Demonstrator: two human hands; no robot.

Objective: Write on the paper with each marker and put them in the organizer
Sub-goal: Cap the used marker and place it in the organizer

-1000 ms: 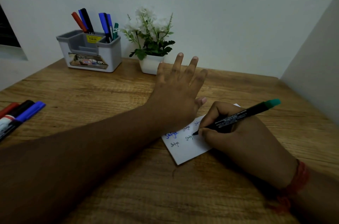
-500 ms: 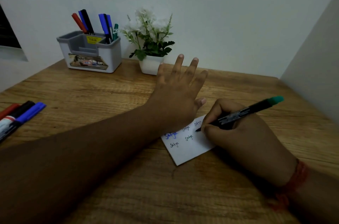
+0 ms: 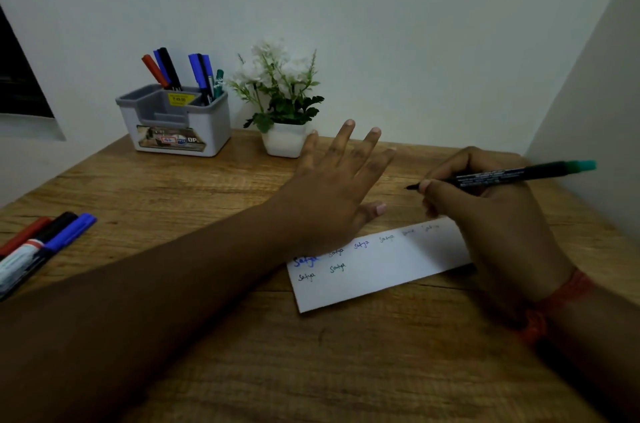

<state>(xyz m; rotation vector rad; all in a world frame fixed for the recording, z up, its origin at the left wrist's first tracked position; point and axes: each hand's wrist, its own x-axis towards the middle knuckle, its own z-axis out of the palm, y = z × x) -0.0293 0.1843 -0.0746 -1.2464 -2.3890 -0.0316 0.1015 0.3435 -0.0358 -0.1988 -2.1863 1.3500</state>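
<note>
My right hand [image 3: 485, 211] grips the green-capped marker [image 3: 512, 176] between thumb and fingers, tip pointing left and held clear above the paper [image 3: 391, 267], beyond its far edge. My left hand [image 3: 332, 190] is spread wide with fingers straight, its heel resting on the paper's left end. The paper lies flat on the wooden table [image 3: 311, 363] and carries two rows of small handwritten words: a longer upper row and two words below. The organizer [image 3: 180, 121] stands well beyond the paper to its far left, against the wall, with several markers upright in its rear compartments. A potted plant [image 3: 282, 104] sits just right of the organizer. Three loose markers [image 3: 41, 242], red, black and blue, lie side by side far left of the paper at the table's edge.
</note>
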